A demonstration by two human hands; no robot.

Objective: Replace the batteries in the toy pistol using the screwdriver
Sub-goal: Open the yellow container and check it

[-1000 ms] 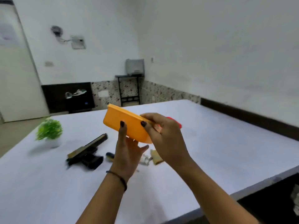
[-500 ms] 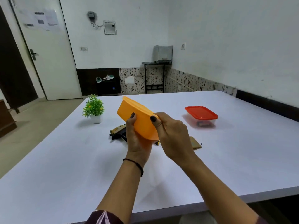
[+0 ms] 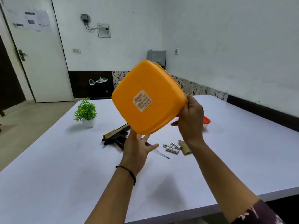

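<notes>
Our right hand (image 3: 191,120) grips the right edge of the orange container (image 3: 148,97), thumb curled over its rim, holding it tilted in the air so its labelled underside faces us. Our left hand (image 3: 137,147) is spread flat, fingertips touching the container's lower edge from beneath and clasping nothing. Below, on the white table (image 3: 64,167), the toy pistol (image 3: 116,136) lies on its side, partly hidden behind our left hand. The screwdriver (image 3: 159,153) shows only its thin shaft, just right of that hand. The batteries (image 3: 172,147), perhaps three, lie close together beside a tan piece (image 3: 184,147). A potted plant (image 3: 85,110) stands farther left.
</notes>
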